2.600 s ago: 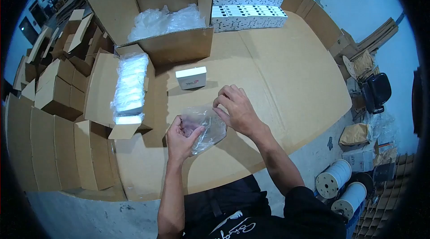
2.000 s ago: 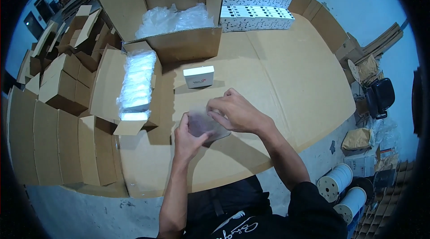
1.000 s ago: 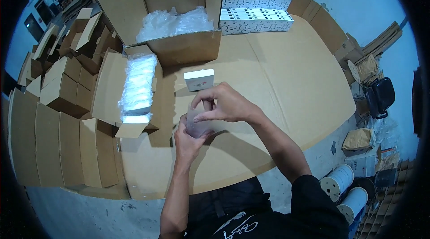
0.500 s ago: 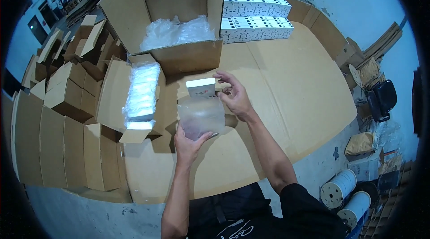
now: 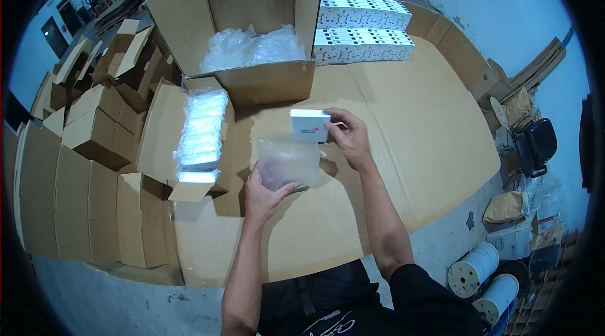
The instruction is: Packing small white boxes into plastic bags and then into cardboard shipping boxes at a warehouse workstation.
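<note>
On my feed I count two hands point(image 5: 263, 200), one clear bag point(image 5: 287, 159), one held white box point(image 5: 307, 125), two tiers of patterned boxes point(image 5: 365, 47), and two white spools point(image 5: 474, 268) at lower right.

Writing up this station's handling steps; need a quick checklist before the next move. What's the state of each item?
1. Left hand grip on translucent plastic bag: ok, thumb and fingers hold its lower part.
2. Right hand grip on small white box: ok, held at its right end.
3. Bag mouth spread open: cannot tell.
4. Large cardboard carton open: ok, clear plastic shows inside.
5. Smaller cardboard carton closed: not ok, it's open, with plastic-wrapped boxes in a row.
</note>
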The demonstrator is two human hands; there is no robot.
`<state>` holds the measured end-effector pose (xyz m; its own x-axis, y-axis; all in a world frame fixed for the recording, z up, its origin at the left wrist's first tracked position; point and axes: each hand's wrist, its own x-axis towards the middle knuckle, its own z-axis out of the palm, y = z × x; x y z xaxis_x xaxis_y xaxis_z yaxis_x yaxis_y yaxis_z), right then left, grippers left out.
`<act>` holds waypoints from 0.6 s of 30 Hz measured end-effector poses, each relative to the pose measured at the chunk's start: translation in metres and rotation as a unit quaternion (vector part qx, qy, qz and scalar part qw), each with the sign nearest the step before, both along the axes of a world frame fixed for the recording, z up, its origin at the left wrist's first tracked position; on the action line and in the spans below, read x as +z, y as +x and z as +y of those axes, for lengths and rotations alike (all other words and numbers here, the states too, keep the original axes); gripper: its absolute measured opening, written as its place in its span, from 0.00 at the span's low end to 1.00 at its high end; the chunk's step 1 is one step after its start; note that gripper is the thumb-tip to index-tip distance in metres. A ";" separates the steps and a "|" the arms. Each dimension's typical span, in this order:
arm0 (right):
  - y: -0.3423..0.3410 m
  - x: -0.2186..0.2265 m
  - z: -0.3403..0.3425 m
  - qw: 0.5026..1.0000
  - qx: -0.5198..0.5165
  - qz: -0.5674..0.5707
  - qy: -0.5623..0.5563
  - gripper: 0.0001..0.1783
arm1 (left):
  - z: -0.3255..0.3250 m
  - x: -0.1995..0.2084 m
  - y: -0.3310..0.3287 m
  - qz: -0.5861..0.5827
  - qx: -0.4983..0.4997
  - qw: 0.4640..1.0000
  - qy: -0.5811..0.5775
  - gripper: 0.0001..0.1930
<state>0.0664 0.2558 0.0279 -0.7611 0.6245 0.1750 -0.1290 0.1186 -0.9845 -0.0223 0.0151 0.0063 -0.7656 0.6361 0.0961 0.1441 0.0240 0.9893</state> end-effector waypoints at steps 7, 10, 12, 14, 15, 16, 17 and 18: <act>-0.007 0.033 -0.010 0.974 -0.092 0.196 -0.072 0.14 | 0.000 0.000 -0.001 0.034 0.003 0.999 -0.033 0.37; -0.010 0.053 -0.026 0.963 -0.042 0.241 -0.109 0.12 | 0.000 -0.002 -0.002 0.030 0.003 0.999 -0.033 0.37; -0.010 0.054 -0.029 0.974 -0.027 0.214 -0.076 0.11 | 0.001 -0.001 -0.002 0.022 -0.003 0.999 -0.028 0.37; -0.007 0.055 -0.032 0.984 0.002 0.178 -0.030 0.10 | 0.002 0.001 0.000 0.010 -0.003 1.000 -0.012 0.37; -0.006 0.055 -0.033 0.984 0.003 0.178 -0.030 0.10 | 0.002 -0.001 -0.001 0.011 -0.002 1.000 -0.011 0.37; -0.005 0.055 -0.033 0.985 0.016 0.169 -0.016 0.10 | 0.001 -0.004 -0.002 0.007 -0.001 1.000 -0.006 0.36; -0.004 0.055 -0.032 0.987 0.029 0.160 -0.002 0.10 | 0.000 -0.005 -0.003 0.004 -0.001 1.000 -0.001 0.36; -0.003 0.054 -0.030 0.987 0.030 0.160 -0.001 0.10 | 0.001 -0.003 -0.002 0.004 0.000 1.000 -0.001 0.36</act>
<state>0.0638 0.2260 0.0820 -0.7032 0.5805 0.4105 -0.4396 0.0989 -0.8928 -0.0241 0.0158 0.0028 -0.7648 0.6364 0.1009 0.1511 0.0250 0.9882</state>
